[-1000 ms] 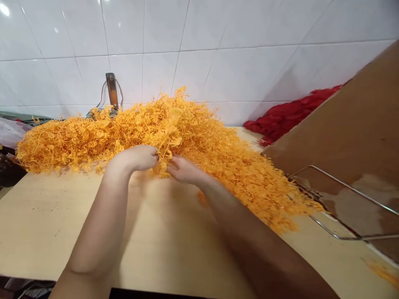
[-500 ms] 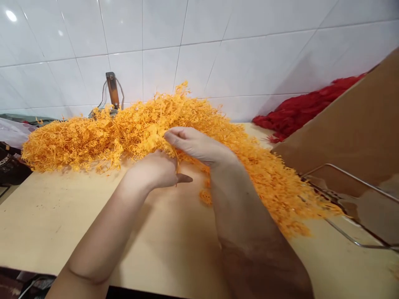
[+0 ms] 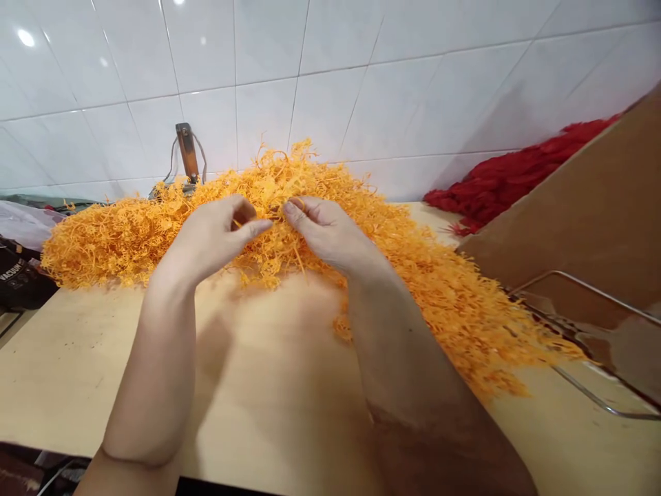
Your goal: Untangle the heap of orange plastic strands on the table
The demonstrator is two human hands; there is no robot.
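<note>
A long heap of orange artificial plastic flower sprigs [image 3: 124, 238] lies across the table in front of me. At its middle my right hand [image 3: 330, 231] pinches an orange plastic sprig [image 3: 273, 265] between thumb and fingers; its thin stems and small blossoms hang below. To the left of this, my left hand [image 3: 211, 234] is raised before the heap, with its thumb and curled fingers apart and nothing seen between them. Its fingertips are close to the sprig; whether they touch it I cannot tell.
A pale wooden table [image 3: 268, 386] bears the heap, against a white tiled wall [image 3: 330, 110]. Red artificial petals [image 3: 506, 172] lie behind a cardboard sheet [image 3: 583, 227] at right. A bent metal wire frame [image 3: 599, 293] stands there. Behind the heap rises a brown handle [image 3: 186, 153].
My left hand has moved up and to the left, turning, and its fingers have come apart from the stems. My right hand stays near the same place, pinching the sprig.
</note>
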